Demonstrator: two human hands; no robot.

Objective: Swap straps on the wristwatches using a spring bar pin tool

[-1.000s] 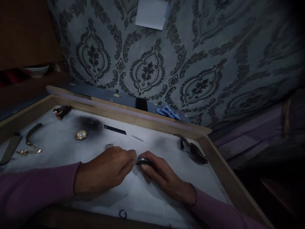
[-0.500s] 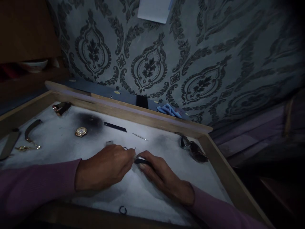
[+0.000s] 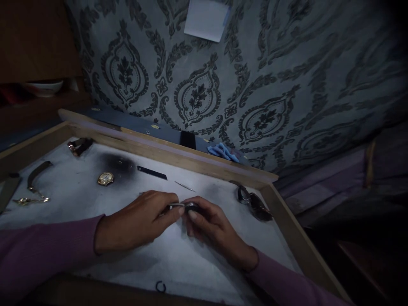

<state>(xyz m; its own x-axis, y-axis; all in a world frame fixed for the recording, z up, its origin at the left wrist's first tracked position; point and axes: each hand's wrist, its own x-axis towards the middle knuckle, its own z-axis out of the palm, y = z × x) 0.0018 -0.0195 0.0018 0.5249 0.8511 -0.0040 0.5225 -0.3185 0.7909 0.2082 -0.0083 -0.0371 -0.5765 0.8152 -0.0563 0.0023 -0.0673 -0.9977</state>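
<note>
My left hand (image 3: 140,219) is closed in a pinch on a thin, pale metal piece (image 3: 176,205) that points right; its kind is unclear. Its tip meets a small dark, rounded object (image 3: 193,207), perhaps a watch case, gripped between the thumb and fingers of my right hand (image 3: 218,225). Fingers cover most of that object. Both hands hover close together over the white tray surface (image 3: 204,276). Beyond them lie a black blade (image 3: 152,172) and a thin metal rod (image 3: 185,186). Left of these rests a gold watch head (image 3: 105,179) without a strap.
A wooden rim (image 3: 172,153) borders the tray. Inside it lie a dark-strapped watch (image 3: 255,203), another watch (image 3: 79,146), strap pieces (image 3: 37,173), a gold chain piece (image 3: 30,200) and a dark open ring (image 3: 161,286). Behind the rim sits a blue cloth (image 3: 223,151).
My left hand has turned, so the thin metal piece now shows between its fingers, against the dark object. My right hand has shifted slightly up. The view has moved a little.
</note>
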